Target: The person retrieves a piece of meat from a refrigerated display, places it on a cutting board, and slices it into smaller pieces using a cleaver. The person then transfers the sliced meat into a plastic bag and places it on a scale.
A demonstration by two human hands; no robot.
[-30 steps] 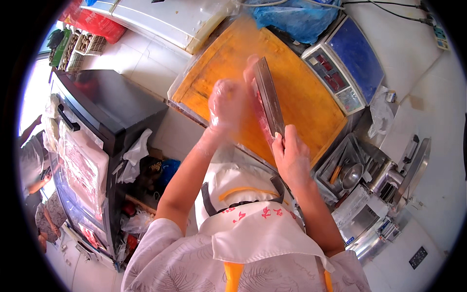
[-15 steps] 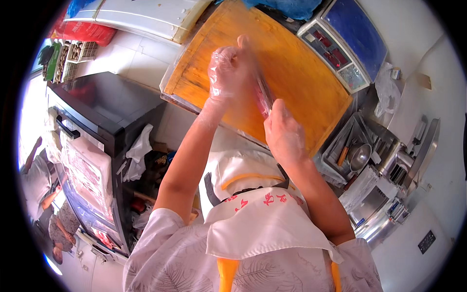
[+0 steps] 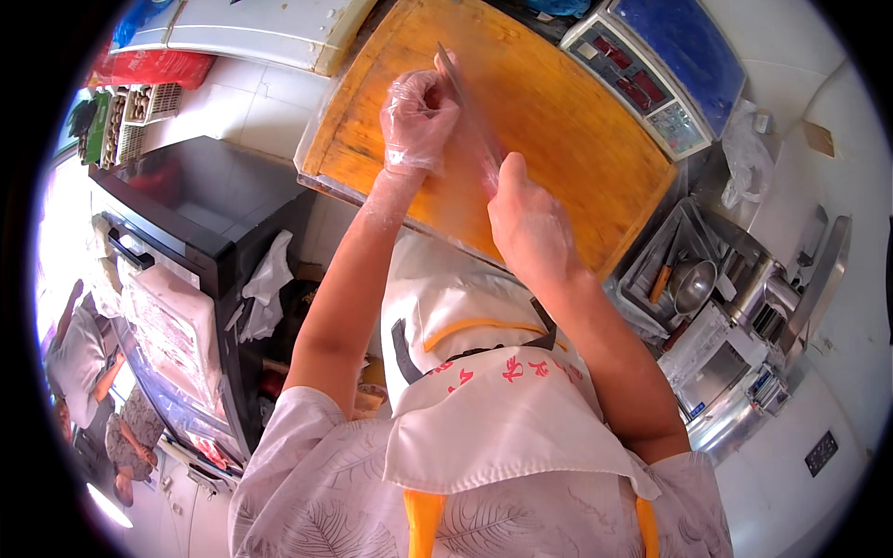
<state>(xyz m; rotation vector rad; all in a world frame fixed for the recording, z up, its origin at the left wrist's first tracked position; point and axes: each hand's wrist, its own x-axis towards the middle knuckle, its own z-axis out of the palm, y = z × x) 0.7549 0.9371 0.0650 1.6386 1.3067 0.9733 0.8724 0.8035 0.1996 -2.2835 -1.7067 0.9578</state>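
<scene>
My right hand is wrapped round the handle of a long knife. The blade slants up and to the left over a wooden board, its tip at the far end of my left hand. That left hand wears a clear plastic glove and is curled closed, with one digit pointing away beside the blade tip. Whatever its fingers hold, if anything, is hidden. A blurred pinkish patch shows by the knife near my right hand.
Behind the board at the right stands a scale with a blue top. A metal tray with a ladle lies to the right. On the left is a black cabinet; two people are beyond it.
Both hands and the knife have shifted slightly left in the picture. The blade tip shows more sharply beside my left hand. My right hand keeps its grip on the handle.
</scene>
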